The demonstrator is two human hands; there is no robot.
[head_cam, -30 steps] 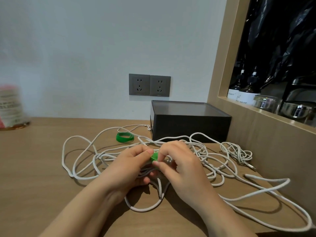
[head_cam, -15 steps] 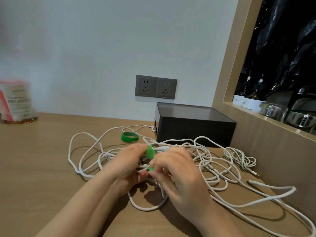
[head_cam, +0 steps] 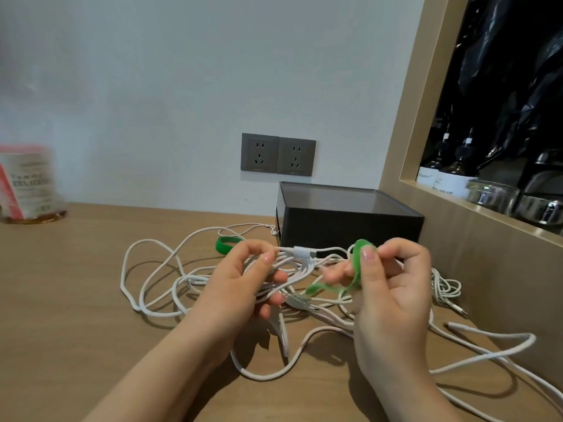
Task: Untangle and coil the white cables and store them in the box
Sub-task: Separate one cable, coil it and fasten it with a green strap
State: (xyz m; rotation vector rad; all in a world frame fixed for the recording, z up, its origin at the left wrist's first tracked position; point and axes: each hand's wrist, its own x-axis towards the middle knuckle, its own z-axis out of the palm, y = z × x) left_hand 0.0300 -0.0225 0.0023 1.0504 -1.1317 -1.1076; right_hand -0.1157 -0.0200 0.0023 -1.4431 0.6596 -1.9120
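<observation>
A tangle of white cables (head_cam: 158,278) sprawls over the wooden table (head_cam: 61,300), loops reaching left and far right. My left hand (head_cam: 240,284) grips a bunch of the cable strands near a white connector (head_cam: 300,251). My right hand (head_cam: 387,287) pinches a green strap (head_cam: 355,263), its loose tail hanging toward the cables. The dark box (head_cam: 347,217) stands closed behind my hands, against the wall.
A second green strap (head_cam: 224,243) lies coiled on the table left of the box. A small bundled cable (head_cam: 447,287) sits by the wooden side panel (head_cam: 487,269). A labelled jar (head_cam: 27,184) stands far left. Two wall sockets (head_cam: 277,155) are above the box; bottles fill the shelf.
My hands have parted: the right hand pulled the green strap off the cable bundle to the right, while the left hand keeps the strands. The view shifted slightly.
</observation>
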